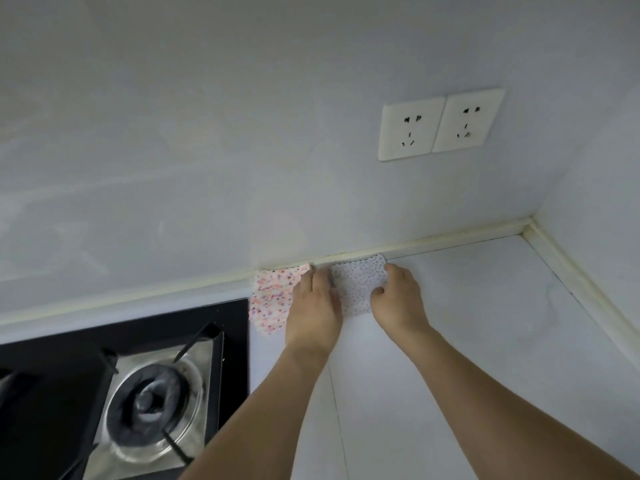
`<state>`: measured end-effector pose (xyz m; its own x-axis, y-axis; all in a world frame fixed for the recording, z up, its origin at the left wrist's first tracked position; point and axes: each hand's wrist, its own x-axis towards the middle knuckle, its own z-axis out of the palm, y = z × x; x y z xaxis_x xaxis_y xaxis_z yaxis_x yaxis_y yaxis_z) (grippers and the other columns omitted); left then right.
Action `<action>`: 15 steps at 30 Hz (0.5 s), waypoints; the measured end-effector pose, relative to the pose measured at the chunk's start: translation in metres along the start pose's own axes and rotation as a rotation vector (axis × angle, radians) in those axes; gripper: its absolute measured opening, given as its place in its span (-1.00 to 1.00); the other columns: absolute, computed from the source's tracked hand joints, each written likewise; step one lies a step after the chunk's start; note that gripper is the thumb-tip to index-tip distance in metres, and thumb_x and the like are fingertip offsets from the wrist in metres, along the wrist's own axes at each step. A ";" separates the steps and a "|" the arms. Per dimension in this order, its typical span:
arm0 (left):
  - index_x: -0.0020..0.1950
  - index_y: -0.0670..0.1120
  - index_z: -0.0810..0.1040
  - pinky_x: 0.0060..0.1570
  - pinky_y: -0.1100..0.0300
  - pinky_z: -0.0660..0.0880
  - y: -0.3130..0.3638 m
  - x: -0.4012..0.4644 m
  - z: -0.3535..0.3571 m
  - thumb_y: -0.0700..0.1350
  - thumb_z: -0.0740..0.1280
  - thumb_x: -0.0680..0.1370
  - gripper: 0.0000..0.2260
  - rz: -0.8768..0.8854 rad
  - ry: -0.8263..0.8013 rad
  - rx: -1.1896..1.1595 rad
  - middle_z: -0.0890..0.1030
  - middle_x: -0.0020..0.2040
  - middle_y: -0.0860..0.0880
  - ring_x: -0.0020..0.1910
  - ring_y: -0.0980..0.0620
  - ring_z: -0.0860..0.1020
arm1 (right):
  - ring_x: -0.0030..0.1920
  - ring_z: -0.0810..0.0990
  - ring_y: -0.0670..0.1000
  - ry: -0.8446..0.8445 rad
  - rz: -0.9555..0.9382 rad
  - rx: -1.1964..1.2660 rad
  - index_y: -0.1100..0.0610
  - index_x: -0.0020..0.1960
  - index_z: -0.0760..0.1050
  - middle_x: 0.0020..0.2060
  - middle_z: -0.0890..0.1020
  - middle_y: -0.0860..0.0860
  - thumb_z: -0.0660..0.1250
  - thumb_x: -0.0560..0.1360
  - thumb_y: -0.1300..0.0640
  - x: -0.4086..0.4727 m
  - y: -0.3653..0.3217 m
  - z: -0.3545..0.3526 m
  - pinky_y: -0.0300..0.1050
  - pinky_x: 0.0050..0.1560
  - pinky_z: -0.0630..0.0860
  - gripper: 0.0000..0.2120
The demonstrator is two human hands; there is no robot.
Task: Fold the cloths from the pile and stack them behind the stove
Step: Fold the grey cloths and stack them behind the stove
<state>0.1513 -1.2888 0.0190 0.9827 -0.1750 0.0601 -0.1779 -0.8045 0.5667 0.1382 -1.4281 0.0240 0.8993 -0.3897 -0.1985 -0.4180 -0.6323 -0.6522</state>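
Note:
A folded white cloth with small grey dots (358, 284) lies on the white counter against the wall strip. My right hand (398, 299) grips its right edge, thumb curled on top. My left hand (313, 306) lies flat, fingers straight, pressing where this cloth meets a folded pink-and-purple speckled cloth (273, 296). That speckled cloth sits just left, by the back right corner of the black gas stove (121, 375). The pile of unfolded cloths is out of view.
The white counter (485, 341) runs right to a corner with a raised cream edge strip (450, 239). Two wall sockets (440, 124) sit above. The stove's burner (152, 403) and pan support are at lower left.

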 end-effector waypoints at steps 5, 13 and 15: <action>0.33 -0.28 0.44 0.37 -0.01 0.36 -0.046 -0.019 -0.067 -0.28 0.25 0.57 -0.67 0.248 0.170 0.140 0.45 0.33 -0.22 0.34 -0.19 0.40 | 0.40 0.30 0.16 0.073 -0.164 -0.082 0.27 0.45 0.26 0.38 0.37 0.18 0.19 0.53 0.28 -0.063 -0.046 0.011 -0.04 0.38 0.23 -0.51; 0.39 -0.22 0.38 0.44 0.02 0.26 -0.161 -0.073 -0.188 -0.13 0.16 0.63 -0.65 0.282 0.233 0.333 0.42 0.36 -0.15 0.35 -0.13 0.37 | 0.43 0.25 0.11 0.069 -0.318 -0.118 0.19 0.49 0.17 0.42 0.31 0.12 0.22 0.55 0.23 -0.164 -0.162 0.082 -0.02 0.43 0.21 -0.47; 0.41 -0.22 0.36 0.44 0.00 0.26 -0.194 -0.088 -0.220 -0.09 0.11 0.64 -0.63 0.291 0.223 0.339 0.41 0.38 -0.15 0.36 -0.13 0.35 | 0.43 0.25 0.10 0.070 -0.366 -0.101 0.18 0.50 0.15 0.43 0.30 0.11 0.22 0.55 0.22 -0.188 -0.199 0.107 -0.03 0.44 0.20 -0.46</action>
<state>0.1105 -0.9929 0.0847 0.8702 -0.3241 0.3711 -0.4167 -0.8860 0.2033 0.0663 -1.1575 0.1126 0.9820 -0.1680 0.0868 -0.0842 -0.7997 -0.5945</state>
